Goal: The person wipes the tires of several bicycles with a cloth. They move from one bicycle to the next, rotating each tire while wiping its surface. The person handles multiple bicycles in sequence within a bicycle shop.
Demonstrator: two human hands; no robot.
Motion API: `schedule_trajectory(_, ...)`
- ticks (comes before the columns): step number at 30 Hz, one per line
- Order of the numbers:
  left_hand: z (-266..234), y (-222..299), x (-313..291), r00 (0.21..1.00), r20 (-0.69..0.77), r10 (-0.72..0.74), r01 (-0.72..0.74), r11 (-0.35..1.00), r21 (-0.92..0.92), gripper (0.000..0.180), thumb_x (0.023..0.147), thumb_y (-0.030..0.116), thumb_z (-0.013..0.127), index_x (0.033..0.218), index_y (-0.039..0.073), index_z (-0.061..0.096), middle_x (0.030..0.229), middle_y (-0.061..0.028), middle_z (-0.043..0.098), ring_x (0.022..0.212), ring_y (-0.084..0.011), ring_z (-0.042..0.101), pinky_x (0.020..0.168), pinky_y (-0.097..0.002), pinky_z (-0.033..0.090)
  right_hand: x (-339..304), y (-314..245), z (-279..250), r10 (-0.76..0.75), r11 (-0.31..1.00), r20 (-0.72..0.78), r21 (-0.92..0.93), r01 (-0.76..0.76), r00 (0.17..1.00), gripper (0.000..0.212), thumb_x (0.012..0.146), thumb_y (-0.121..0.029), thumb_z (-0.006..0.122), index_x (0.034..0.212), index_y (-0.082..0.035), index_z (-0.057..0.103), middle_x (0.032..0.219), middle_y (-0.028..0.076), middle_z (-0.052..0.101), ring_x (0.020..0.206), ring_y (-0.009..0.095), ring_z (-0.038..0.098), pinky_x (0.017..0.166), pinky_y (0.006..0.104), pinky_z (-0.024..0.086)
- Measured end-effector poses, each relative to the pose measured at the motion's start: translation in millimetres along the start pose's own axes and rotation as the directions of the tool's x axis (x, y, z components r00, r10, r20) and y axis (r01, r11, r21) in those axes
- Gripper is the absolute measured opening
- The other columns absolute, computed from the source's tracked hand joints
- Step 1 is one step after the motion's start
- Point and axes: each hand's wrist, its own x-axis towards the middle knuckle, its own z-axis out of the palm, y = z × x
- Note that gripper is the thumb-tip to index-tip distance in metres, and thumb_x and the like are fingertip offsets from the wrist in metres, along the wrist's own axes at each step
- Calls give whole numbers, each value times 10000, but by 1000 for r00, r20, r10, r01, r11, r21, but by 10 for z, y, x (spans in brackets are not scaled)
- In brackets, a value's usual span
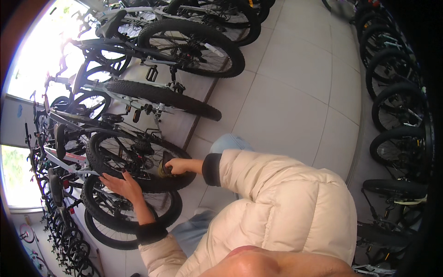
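Note:
A bicycle wheel [104, 159] with a knobby black tyre stands in front of me, at the rear of a bike in a tightly parked row. My right hand [178, 166] is closed round a small dark and yellowish thing [164, 165], held at the spokes near the tyre's right side. Its exact kind is too blurred to make out. My left hand [122, 186] holds nothing and its fingers are stretched out, close to the lower left edge of the same tyre. Whether the palm touches the rubber I cannot tell.
Directly below is another bike wheel [173, 210]. More bicycles [191, 48] line the left side, rear wheels toward the aisle. A second row of bike wheels [392, 74] runs along the right. Between the rows lies a pale tiled floor [295, 87]. Bright windows [34, 41] are at far left.

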Motion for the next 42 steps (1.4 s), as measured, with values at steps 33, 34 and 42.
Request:
schedule_trajectory(33, -54, 72, -41, 998, -24, 64, -61, 991, 120, 669, 890, 355, 517, 1399, -24, 302, 1454, -275, 236, 1337, -424, 242, 1095, -495, 184, 10, 661, 269, 311, 837, -317, -356, -416, 896, 341, 717, -96, 610, 1050, -124, 676, 1036, 163, 657, 1008, 327, 617, 838, 409, 490)
schedule_trajectory(34, -58, 86, -41, 998, -26, 62, -59, 992, 115, 661, 888, 345, 515, 1398, -20, 306, 1456, -270, 238, 1337, -423, 243, 1094, -492, 186, 35, 705, 275, 336, 854, -286, -311, -418, 898, 342, 722, -104, 602, 1057, -113, 671, 1041, 170, 655, 1009, 332, 616, 843, 410, 487)
schedule_trajectory(42, -63, 156, -23, 995, -86, 45, -41, 998, 47, 615, 864, 281, 510, 1384, -1, 344, 1457, -242, 259, 1330, -419, 251, 1091, -511, 176, -10, 233, 18, 272, 930, -30, -250, -271, 962, 373, 723, -150, 596, 1081, -59, 647, 1009, 181, 661, 937, 331, 629, 812, 396, 482)
